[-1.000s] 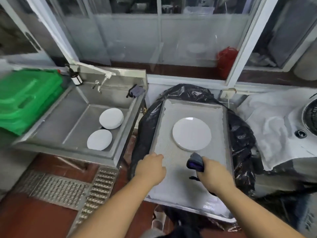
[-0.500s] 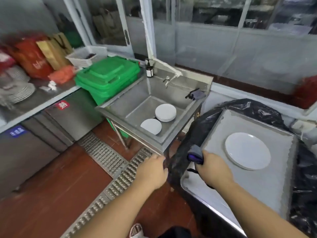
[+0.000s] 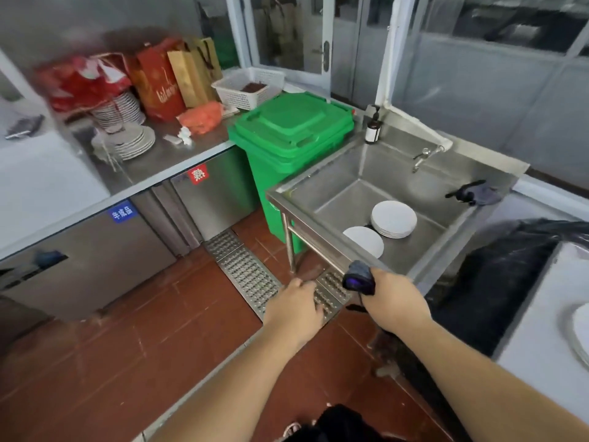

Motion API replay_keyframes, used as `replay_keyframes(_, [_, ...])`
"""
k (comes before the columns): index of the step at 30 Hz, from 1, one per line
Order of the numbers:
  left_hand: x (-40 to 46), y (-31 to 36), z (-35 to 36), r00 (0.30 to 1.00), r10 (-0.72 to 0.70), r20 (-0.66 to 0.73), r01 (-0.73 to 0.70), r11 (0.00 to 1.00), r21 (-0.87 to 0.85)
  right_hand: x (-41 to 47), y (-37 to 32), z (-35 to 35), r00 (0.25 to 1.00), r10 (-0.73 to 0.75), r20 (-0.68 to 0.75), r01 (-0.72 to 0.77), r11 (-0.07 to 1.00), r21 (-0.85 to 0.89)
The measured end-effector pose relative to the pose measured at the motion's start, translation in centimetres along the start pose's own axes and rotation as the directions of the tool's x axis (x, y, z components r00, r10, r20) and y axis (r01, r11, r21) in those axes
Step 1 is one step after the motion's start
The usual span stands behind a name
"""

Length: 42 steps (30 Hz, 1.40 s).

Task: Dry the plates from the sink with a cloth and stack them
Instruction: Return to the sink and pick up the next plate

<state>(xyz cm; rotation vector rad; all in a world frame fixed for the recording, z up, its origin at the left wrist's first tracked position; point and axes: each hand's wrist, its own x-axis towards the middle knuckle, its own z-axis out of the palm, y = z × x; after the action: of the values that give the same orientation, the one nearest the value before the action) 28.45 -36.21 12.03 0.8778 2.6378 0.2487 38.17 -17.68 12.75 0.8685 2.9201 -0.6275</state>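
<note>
Nearest the camera, two bare forearms reach forward over the red-brown tiled floor (image 3: 95, 362). The right hand (image 3: 395, 301) is curled round a bunched dark blue-grey cloth (image 3: 358, 277), which sticks out above the thumb side of the fist. The left hand (image 3: 294, 309) hangs beside it with loosely bent fingers holding nothing, above the perforated metal floor drain grate (image 3: 248, 275).

Just beyond the hands stands the stainless steel sink (image 3: 318, 237) on its legs. In its basin lies a single round white plate (image 3: 363, 240), partly hidden by the front rim, and just behind it, touching or nearly so, a small stack of round white plates (image 3: 394, 218). A dark glove (image 3: 475, 194) lies on the sink's right rim, and a metal tap (image 3: 425, 154) juts from the back wall beside a small dark pump bottle (image 3: 373, 129).

At the far right edge, a metal tray (image 3: 541, 346) over black plastic sheeting (image 3: 497, 275) carries another white plate (image 3: 581, 333), cut off by the frame.

Left of the sink is a green lidded plastic bin (image 3: 293, 132). Further left, a steel table (image 3: 159, 161) bears stacked white dishes (image 3: 127, 138), red and gold paper bags (image 3: 165, 81) and a white plastic basket (image 3: 248, 87)
</note>
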Motion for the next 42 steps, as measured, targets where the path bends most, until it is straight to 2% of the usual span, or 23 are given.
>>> replay_keyframes(6, [3.2,-6.4,-1.4,0.999,-0.034,0.038,0.034,0.999,0.004,4.2,-5.5,2.9,0.994,-0.036,0.100,0.037,0.999,-0.006])
replay_keyframes(13, [9.5,-10.3,-2.5,0.992,-0.101,0.070,0.100,0.995,0.013,11.5,-7.4,4.6,0.987,-0.036,0.156,0.049,0.996,-0.077])
replay_keyframes(21, [21.8,-9.3,-6.9,0.991,-0.109,0.078,0.101,0.990,0.095,24.6,-6.5,3.4,0.976,-0.015,0.215,0.038,0.994,-0.103])
replay_keyframes(27, [31.1,-6.7,-10.2,0.993,-0.069,0.095,0.056,0.990,0.129,33.0,-3.7,0.6,0.980,-0.035,0.196,0.062,0.989,-0.134])
replay_keyframes(30, [34.8,-5.6,-10.2,0.991,-0.021,0.130,-0.002,0.984,0.177,35.1,-1.9,0.0,0.978,0.025,0.208,-0.005,0.996,-0.094])
replay_keyframes(35, [41.1,-3.9,-9.1,0.972,0.071,0.224,-0.114,0.977,0.181,37.2,1.9,0.3,0.956,0.221,0.193,-0.213,0.975,-0.059])
replay_keyframes(39, [46.7,-2.9,-7.5,0.929,0.165,0.332,-0.227,0.961,0.158,38.2,4.7,1.2,0.882,0.411,0.230,-0.420,0.908,-0.010])
replay_keyframes(42, [51.0,-2.4,-6.0,0.884,0.240,0.402,-0.325,0.932,0.159,38.7,6.2,1.2,0.799,0.553,0.237,-0.578,0.815,0.045])
